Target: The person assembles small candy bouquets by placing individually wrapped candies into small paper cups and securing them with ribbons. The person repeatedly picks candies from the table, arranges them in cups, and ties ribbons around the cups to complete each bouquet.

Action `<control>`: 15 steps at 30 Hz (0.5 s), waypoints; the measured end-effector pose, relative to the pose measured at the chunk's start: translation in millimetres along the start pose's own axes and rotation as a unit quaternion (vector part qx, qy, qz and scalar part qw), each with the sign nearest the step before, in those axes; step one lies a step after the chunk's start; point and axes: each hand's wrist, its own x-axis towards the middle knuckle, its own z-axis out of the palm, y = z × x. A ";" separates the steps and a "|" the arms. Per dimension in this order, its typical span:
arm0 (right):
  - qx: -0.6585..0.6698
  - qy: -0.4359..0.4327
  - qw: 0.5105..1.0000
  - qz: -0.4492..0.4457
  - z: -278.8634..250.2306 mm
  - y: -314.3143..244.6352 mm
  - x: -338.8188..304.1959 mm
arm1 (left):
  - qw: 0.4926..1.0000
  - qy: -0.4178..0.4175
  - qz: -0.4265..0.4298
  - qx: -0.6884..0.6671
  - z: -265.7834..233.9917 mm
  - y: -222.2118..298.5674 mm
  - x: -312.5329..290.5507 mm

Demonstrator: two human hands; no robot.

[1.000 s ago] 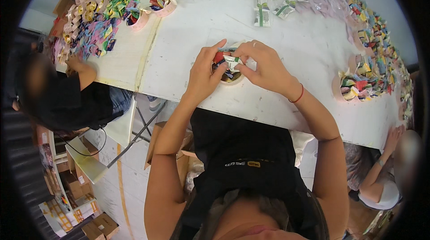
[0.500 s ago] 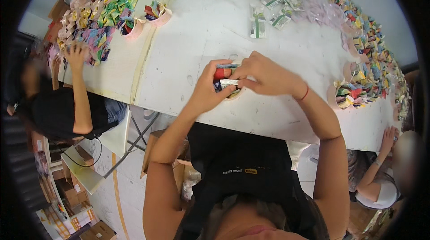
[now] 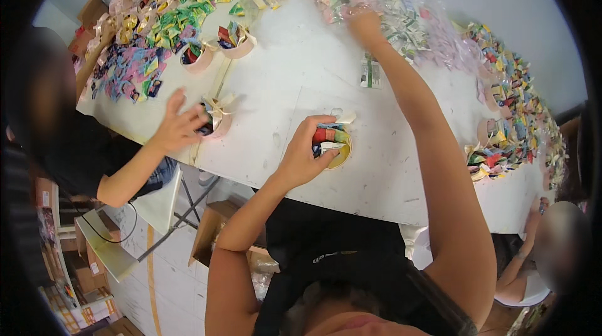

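Observation:
My left hand (image 3: 300,157) curls around a small round tub (image 3: 340,159) on the table, thumb at its near side. Red, blue and white packets (image 3: 330,135) stand in the tub, and part of its yellow inside shows. My right hand (image 3: 367,27) is stretched far forward over the pink packets (image 3: 331,1), beside a heap of white-and-green packets (image 3: 406,30). That hand is smeared by motion, so its fingers do not show clearly. One white-and-green packet (image 3: 370,76) lies apart, nearer to me.
At left a co-worker's hand (image 3: 177,124) is by another filled tub (image 3: 221,128). Two more filled tubs (image 3: 237,47) stand beyond, near piles of green packets (image 3: 188,13). Filled tubs (image 3: 492,163) crowd the right side, where another person sits. The white table's near edge (image 3: 364,213) runs before me.
My right hand has left the tub and reached forward to the packet piles. My left hand stays around the tub. The left co-worker's arm has swung right, where another filled tub now stands.

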 end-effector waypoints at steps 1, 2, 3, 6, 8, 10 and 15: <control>0.054 -0.029 0.998 0.022 -22.6 -37.5 -9.1 | 0.997 0.019 -0.049 -0.052 -4.6 -4.2 -9.1; 0.088 -0.057 0.993 0.056 -52.7 -55.1 -25.0 | 0.995 0.023 -0.062 -0.069 -4.9 -7.4 -10.3; 0.184 -0.046 0.980 0.065 -71.4 -44.0 -48.6 | 0.993 0.015 -0.071 -0.091 -1.1 -9.2 -6.0; 0.440 -0.165 0.863 0.185 -169.1 -76.0 -120.4 | 0.993 0.024 -0.071 -0.094 2.8 -3.8 -10.3; 0.539 -0.163 0.825 0.051 -220.5 -95.5 -165.5 | 0.994 0.025 -0.049 -0.098 4.2 0.5 -6.6; 0.506 -0.199 0.838 -0.043 -252.3 -126.3 -194.7 | 0.994 0.035 -0.046 -0.094 4.6 0.8 -6.7; 0.329 -0.188 0.902 -0.206 -240.6 -152.8 -202.4 | 0.998 0.021 -0.001 -0.066 -3.4 -6.8 -5.1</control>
